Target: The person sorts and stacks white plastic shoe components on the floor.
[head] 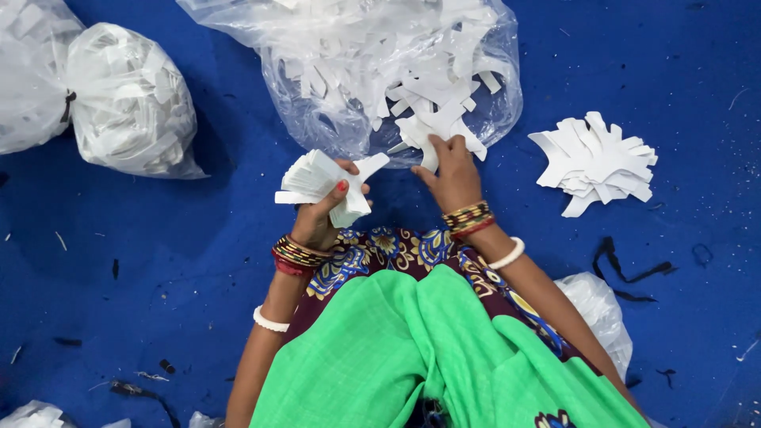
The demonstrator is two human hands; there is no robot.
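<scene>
My left hand (325, 210) grips a fanned stack of white cut-out pieces (317, 181), thumb pressed over the front of it. My right hand (450, 173) reaches forward to the mouth of an open clear plastic bag (317, 119) and pinches a loose white piece (432, 131) at its edge. The bag lies on the blue floor just ahead of my knees and holds several more white cut-outs (412, 63). Both wrists wear bangles.
A separate pile of white pieces (596, 162) lies on the blue floor (158, 254) to the right. Two tied clear bags of white pieces (131, 99) sit at the upper left. Another plastic bag (598, 313) lies by my right elbow. Dark scraps (626, 273) dot the floor.
</scene>
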